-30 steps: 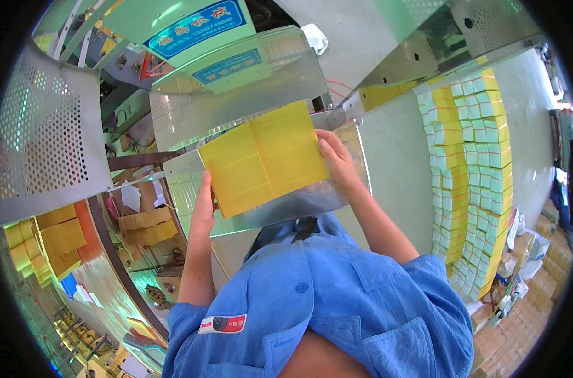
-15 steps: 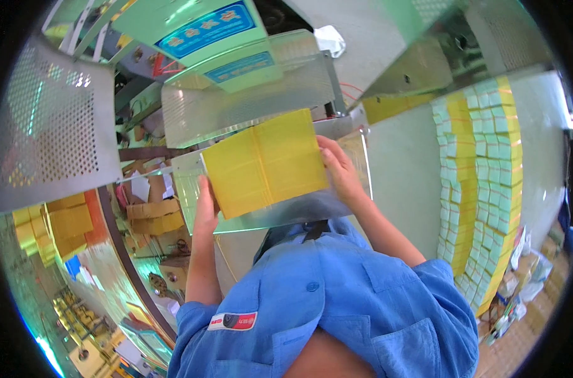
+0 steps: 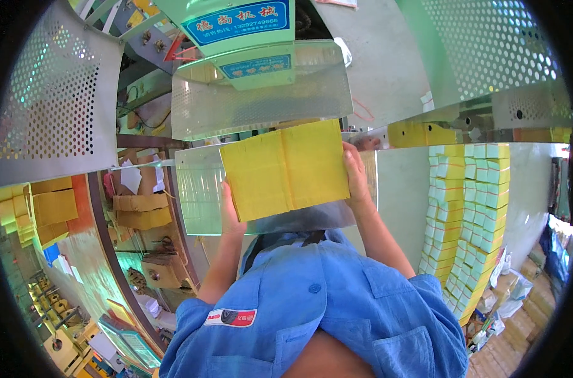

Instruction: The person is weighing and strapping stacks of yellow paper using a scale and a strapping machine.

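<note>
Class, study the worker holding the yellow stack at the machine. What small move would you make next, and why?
Probably ease the yellow stack forward under the clear guard. Both hands grip it, the left hand at its near left edge, the right hand along its right side, and it lies flat on the metal table, facing the green machine.

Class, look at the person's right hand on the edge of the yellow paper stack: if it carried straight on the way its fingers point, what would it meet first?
Probably the shiny metal rail just beyond the fingertips of the right hand, beside the yellow paper stack; depth is unclear.
</note>
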`<state>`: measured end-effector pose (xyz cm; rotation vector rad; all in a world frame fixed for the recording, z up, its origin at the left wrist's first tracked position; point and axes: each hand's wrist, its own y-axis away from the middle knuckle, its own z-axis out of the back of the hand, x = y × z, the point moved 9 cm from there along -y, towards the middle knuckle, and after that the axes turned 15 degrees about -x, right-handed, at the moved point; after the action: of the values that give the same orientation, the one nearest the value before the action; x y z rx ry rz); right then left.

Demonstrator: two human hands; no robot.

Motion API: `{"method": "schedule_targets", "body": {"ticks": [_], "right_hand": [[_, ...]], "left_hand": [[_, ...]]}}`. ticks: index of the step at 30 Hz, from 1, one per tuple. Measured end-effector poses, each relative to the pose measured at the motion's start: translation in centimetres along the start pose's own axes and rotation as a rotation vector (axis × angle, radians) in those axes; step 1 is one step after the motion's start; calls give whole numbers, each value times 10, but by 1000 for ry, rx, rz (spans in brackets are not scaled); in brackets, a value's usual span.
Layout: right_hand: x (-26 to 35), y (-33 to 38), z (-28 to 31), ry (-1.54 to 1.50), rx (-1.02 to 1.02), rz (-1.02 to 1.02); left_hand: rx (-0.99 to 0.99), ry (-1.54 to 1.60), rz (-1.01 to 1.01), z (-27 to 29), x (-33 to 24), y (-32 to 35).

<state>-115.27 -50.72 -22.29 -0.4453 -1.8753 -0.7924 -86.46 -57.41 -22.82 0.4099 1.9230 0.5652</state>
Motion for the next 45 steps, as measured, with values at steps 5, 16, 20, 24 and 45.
{"method": "schedule_targets", "body": {"ticks": [5,16,20,24,45], "right_hand": [[19,21,-36,-35,54,45],[42,-42,-49,-72,32,29],[30,-65,-45,-103,23,11],[31,-64,-53,-120,119,-19],[26,-55,-36,-101,15,-49]], "left_hand": [[0,58,67,0,12,-7],[279,-50,-58,-88,-29,-80],[303,-66,-68,-92,-31,-85],[212,-88,-58,-82,-30,-86],[127,-132,-162,-92,-18,-73]]}}
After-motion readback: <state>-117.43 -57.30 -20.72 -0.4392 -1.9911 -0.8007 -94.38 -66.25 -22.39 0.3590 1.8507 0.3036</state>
